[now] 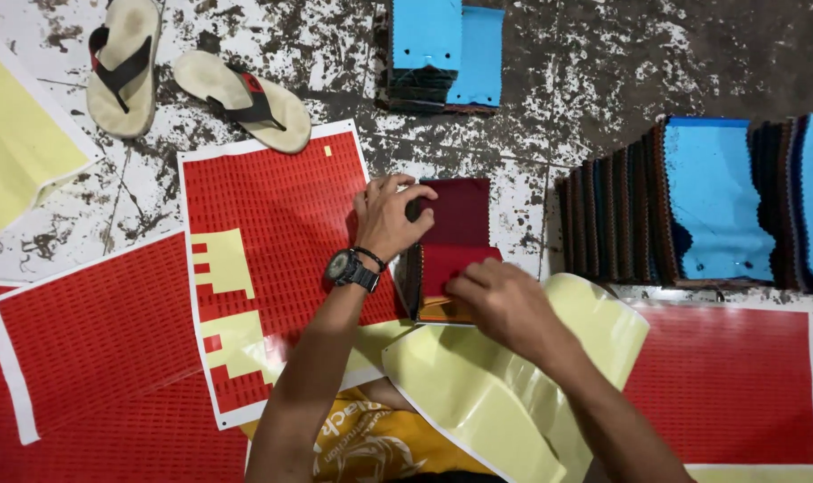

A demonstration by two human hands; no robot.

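Maroon swatch booklet [455,234] is held open between the hands, left hand [387,217] gripping its top page, right hand [500,300] closed on a lower page. Several stickers are gone from the red sheet [272,224] beside the left hand; most remain.

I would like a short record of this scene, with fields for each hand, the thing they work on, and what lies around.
left hand: fingers curled over the top edge of the fabric swatch book, wristwatch on the wrist
right hand: fingers pressed on the lower red swatch
swatch book: open on the floor, dark red and red pieces showing
sticker sheets: red, some labels peeled off
backing paper: yellow, curled
sandals: one pair, upper left
swatch stacks: blue on top, at right
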